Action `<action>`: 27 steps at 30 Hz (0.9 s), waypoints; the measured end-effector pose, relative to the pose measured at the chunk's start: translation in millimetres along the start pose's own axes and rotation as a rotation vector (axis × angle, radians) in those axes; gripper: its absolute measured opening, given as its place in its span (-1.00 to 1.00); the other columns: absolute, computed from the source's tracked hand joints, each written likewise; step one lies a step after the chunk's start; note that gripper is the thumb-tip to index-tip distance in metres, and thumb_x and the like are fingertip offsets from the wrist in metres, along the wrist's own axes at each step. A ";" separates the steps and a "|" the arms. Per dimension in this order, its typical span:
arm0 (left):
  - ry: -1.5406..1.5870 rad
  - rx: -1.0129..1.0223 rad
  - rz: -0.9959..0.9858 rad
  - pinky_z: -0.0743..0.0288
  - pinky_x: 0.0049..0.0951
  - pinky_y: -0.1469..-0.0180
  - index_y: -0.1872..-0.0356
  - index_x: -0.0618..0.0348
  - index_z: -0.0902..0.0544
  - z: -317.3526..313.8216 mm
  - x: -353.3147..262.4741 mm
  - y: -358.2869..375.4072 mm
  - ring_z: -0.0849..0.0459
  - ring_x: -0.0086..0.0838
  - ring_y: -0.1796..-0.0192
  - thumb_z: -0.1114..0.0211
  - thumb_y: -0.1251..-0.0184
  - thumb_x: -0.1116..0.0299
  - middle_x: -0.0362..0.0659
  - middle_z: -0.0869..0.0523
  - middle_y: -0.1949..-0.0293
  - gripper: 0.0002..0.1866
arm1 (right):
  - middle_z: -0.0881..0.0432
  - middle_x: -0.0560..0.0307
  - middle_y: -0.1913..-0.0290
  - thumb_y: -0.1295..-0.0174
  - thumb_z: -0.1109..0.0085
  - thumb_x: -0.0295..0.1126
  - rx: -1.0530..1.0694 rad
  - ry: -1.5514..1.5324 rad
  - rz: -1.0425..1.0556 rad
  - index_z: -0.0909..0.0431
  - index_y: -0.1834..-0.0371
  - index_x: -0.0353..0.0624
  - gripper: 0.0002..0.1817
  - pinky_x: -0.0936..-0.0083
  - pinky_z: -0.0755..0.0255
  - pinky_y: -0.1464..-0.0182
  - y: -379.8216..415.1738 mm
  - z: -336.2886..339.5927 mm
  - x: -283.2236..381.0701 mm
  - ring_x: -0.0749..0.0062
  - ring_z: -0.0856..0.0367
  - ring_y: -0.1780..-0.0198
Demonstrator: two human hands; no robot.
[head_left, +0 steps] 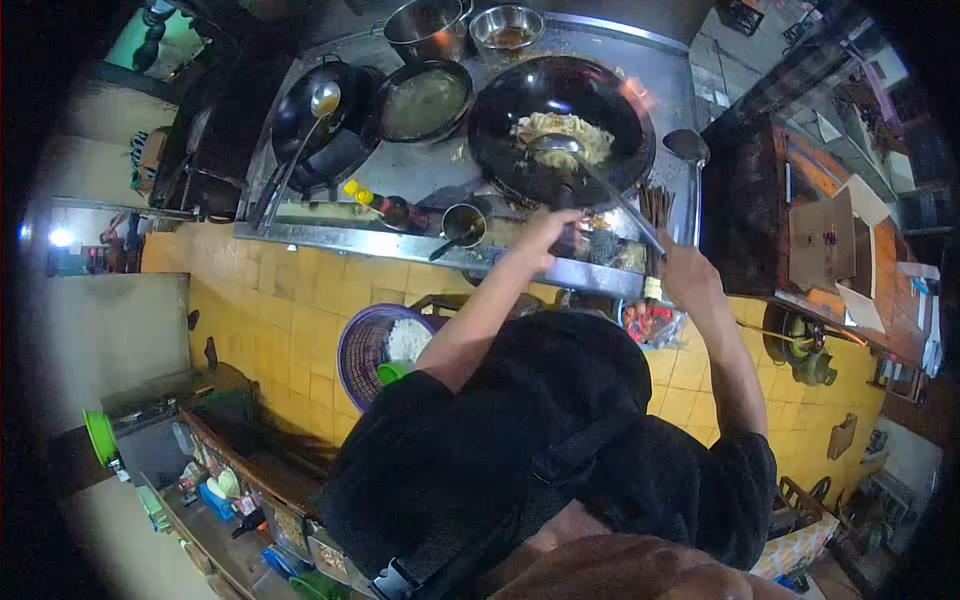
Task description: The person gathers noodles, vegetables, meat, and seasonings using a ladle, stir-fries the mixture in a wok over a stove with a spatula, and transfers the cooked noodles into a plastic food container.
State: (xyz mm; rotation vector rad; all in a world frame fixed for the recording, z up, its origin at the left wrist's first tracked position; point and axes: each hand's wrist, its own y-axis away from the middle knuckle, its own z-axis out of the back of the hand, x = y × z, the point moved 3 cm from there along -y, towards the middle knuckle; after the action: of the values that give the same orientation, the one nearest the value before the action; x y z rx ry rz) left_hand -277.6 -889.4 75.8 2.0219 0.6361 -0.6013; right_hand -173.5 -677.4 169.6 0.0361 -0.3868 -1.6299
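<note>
My left hand [543, 238] is closed around the dark handle of a large black wok [625, 170] on the metal stove. Pale food [590, 138], perhaps noodles, lies in the middle of the wok. With my right hand [690, 275] I grip the end of a long metal ladle [620, 200]. Its rounded head rests in the food. Left of the wok, a bottle with a yellow cap [395, 210] lies tilted beside a small metal cup [463, 224].
A second wok [350, 160] with a ladle [312, 130] in it, a pan of liquid [425, 100] and a metal bowl [507, 32] share the stove. Below the front edge stands a purple basket [357, 352] of white rice-like food. A cardboard box [828, 245] sits at right.
</note>
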 end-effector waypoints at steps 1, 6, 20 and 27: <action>-0.049 -0.042 -0.094 -0.46 -0.46 0.49 0.44 0.17 -0.58 16.1 15.9 -16.4 -0.55 -0.50 0.58 -0.24 -0.30 0.36 -0.20 -0.59 0.58 -0.85 | -0.63 -0.28 0.34 -0.18 -0.04 -0.45 0.004 0.001 -0.003 -0.29 -0.34 -0.03 -0.42 0.05 -0.57 0.20 -2.7 -12.2 -6.7 -0.19 -0.67 0.26; 0.035 0.094 0.134 -0.52 -0.41 0.56 0.34 0.22 -0.52 -25.9 35.5 80.2 -0.58 -0.46 0.60 -0.23 -0.32 0.39 -0.17 -0.56 0.57 -0.87 | -0.61 -0.36 0.09 -0.27 -0.09 -0.32 -0.037 -0.146 -0.066 -0.24 -0.40 -0.11 -0.40 0.05 -0.48 0.02 -25.0 -9.6 -57.2 -0.16 -0.62 0.08; -0.273 -0.023 -0.171 -0.50 -0.44 0.55 0.31 0.24 -0.56 71.8 60.7 -101.0 -0.58 -0.47 0.59 -0.33 -0.20 0.43 -0.13 -0.63 0.53 -0.86 | -0.65 -0.14 0.35 -0.43 0.24 -0.17 0.081 0.196 0.249 -0.52 0.07 -0.18 -0.63 -0.04 -0.46 0.07 -146.3 -68.1 -65.1 -0.09 -0.65 0.22; 0.281 0.010 -0.012 -0.48 -0.45 0.49 0.40 0.21 -0.49 -32.3 10.5 2.2 -0.53 -0.51 0.55 -0.25 -0.31 0.36 -0.19 -0.54 0.54 -0.82 | -0.61 -0.40 0.27 -0.42 0.17 -0.18 0.084 -0.110 0.046 -0.46 0.01 -0.25 -0.64 -0.05 -0.50 0.08 -99.5 -21.2 -12.6 -0.24 -0.62 0.13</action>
State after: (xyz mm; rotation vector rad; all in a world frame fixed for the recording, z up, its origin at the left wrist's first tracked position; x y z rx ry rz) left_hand -263.1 -860.4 85.7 2.1326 0.8126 -0.3286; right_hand -262.6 -665.4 120.3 0.0007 -0.5365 -1.5736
